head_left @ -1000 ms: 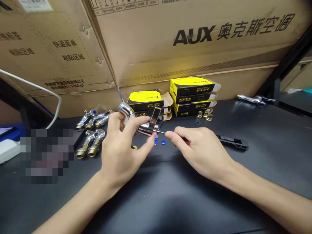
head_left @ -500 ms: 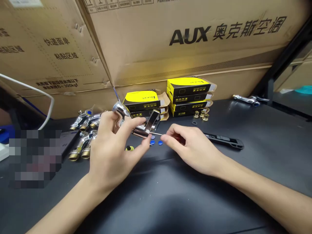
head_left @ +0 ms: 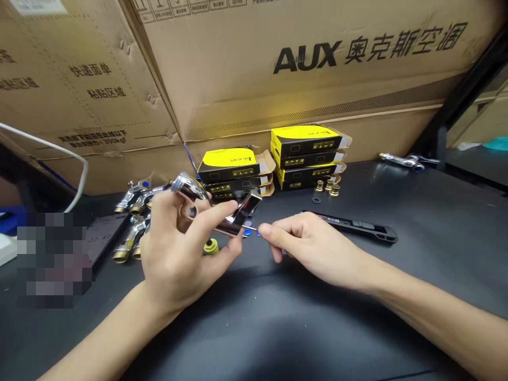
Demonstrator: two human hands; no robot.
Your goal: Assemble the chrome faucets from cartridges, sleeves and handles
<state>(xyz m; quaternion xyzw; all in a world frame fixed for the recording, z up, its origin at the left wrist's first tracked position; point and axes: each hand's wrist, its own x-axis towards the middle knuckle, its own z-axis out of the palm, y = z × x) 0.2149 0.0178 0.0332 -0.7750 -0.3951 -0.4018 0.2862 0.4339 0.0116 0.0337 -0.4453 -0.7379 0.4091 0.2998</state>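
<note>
My left hand (head_left: 180, 251) is closed around a chrome faucet (head_left: 206, 203) with a flat lever handle, held above the dark table. My right hand (head_left: 309, 243) is pinched shut on a thin tool whose tip points at the faucet's handle end; most of the tool is hidden in the fingers. Small blue caps (head_left: 248, 231) lie on the table just below the faucet. A yellow fitting (head_left: 210, 246) sits under my left fingers.
Several chrome faucets with brass threads (head_left: 133, 238) lie at the left. Yellow-and-black boxes (head_left: 305, 156) are stacked at the back by large cardboard cartons (head_left: 301, 58). Brass nuts (head_left: 328, 187), a black tool (head_left: 353, 225) and another faucet (head_left: 405, 160) lie to the right.
My left hand has tilted the faucet so its lever lies lower. My right hand has drawn closer and curled tighter on the thin tool. The yellow fitting now shows more.
</note>
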